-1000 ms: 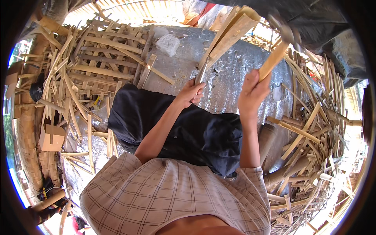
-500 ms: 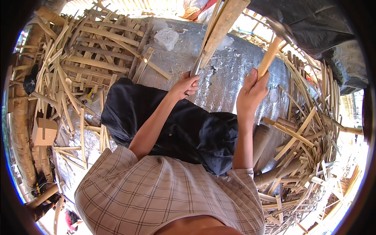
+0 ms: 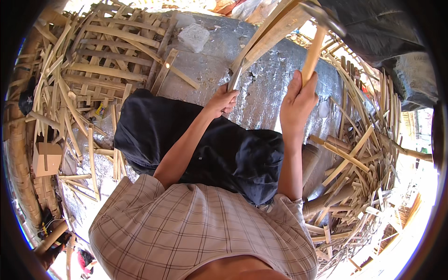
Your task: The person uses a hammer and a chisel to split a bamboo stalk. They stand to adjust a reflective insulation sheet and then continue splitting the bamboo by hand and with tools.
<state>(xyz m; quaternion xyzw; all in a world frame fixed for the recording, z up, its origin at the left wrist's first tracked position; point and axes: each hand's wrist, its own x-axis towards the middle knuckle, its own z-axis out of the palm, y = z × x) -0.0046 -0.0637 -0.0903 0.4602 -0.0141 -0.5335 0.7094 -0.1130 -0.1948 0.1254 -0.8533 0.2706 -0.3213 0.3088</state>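
Gripping bamboo strips point(image 3: 266, 37) in left hand point(image 3: 223, 100), right hand point(image 3: 297, 100) clenched on raised hammer handle point(image 3: 313, 49)

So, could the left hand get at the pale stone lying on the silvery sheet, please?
Probably not as things stand: the left hand is closed around a blade set in the bamboo pole, and the stone lies well beyond it across bare silvery sheet.

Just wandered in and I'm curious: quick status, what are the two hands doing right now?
Left hand gripping bamboo strip at its lower end. Right hand closed on wooden handle, raised. Nothing between hands and strip.
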